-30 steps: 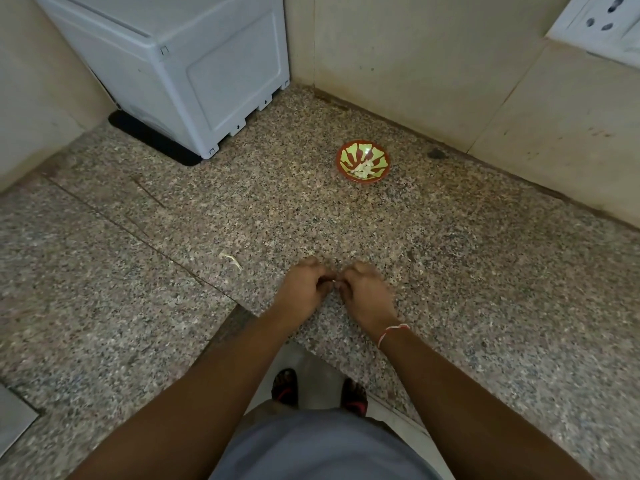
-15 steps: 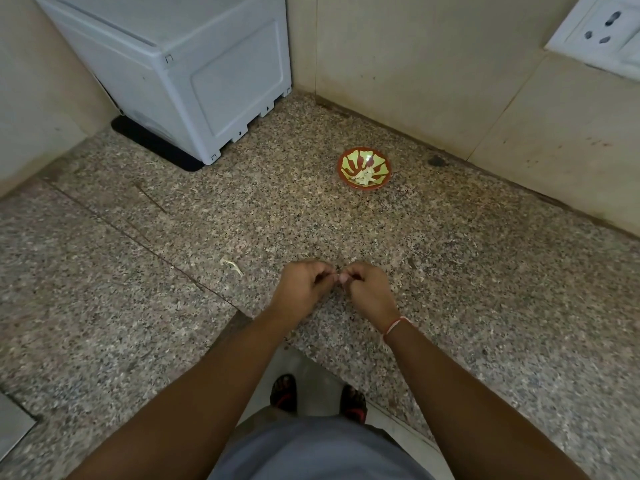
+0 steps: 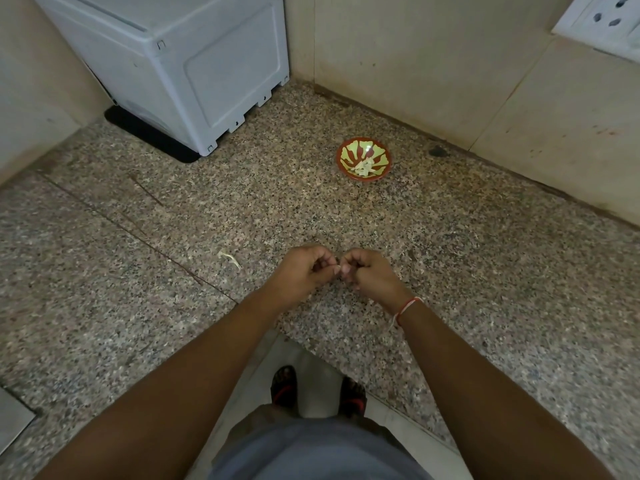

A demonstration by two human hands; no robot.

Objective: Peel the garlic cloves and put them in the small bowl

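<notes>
Both grips closed tight, meeting at frame centre — left hand (image 3: 300, 271) and right hand (image 3: 370, 274) have fingers curled in, fingertips touching around something small and pale between them. Probably a garlic clove (image 3: 344, 270), but it's mostly hidden by the fingers, so can't confirm whether it's peeled. Hands hover just above the speckled granite bench (image 3: 485, 271), near its front edge.

Small bowl (image 3: 363, 163) — red with yellow-green petal pattern — sits on the bench above and slightly right of the hands, well apart from them, close to the back wall. Pale pieces (image 3: 364, 167) piled inside it; cloves or skins, can't tell at this size.

One loose strip of garlic skin (image 3: 229, 258) lies on the bench left of the left hand, not touching it.

Right wrist carries a red-and-white thread band (image 3: 407, 306). White appliance (image 3: 194, 64) stands at upper left of the frame on a dark mat. Wall socket (image 3: 609, 19) at upper right corner. Sandalled feet (image 3: 317, 393) visible on the floor at lower centre.
</notes>
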